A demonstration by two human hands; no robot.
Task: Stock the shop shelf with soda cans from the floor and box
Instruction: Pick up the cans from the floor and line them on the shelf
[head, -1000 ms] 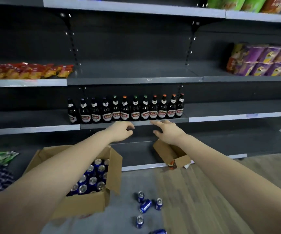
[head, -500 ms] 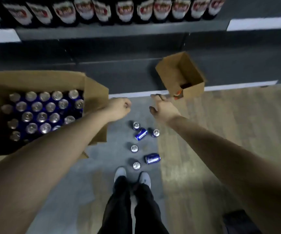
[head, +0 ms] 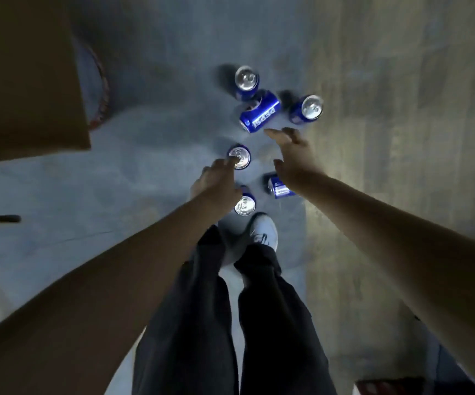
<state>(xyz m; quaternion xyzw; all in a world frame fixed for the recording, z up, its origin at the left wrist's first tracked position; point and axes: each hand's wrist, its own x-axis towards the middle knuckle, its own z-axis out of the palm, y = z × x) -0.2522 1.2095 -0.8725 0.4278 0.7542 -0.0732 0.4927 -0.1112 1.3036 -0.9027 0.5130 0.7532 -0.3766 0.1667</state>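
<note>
Several blue soda cans lie scattered on the grey floor in front of my feet. Upright ones stand at the far side [head: 247, 81], at the right [head: 310, 108], in the middle [head: 240, 157] and by my shoe [head: 245, 204]. One can lies on its side [head: 260, 112]; another on its side [head: 279, 189] is partly hidden under my right wrist. My left hand [head: 216, 182] reaches down, its fingertips over the middle can's top. My right hand [head: 293, 155] is spread open above the floor between the cans, holding nothing.
A corner of the brown cardboard box [head: 28, 81] fills the upper left. My dark trouser legs and a white shoe [head: 262, 232] stand just below the cans. Wood-pattern floor [head: 401, 109] runs along the right; a dark rod end [head: 0, 218] shows at the left edge.
The view has dropped from the shelf to straight down at the floor. Both hands have come down from shelf height to the loose cans, the left now over the middle can.
</note>
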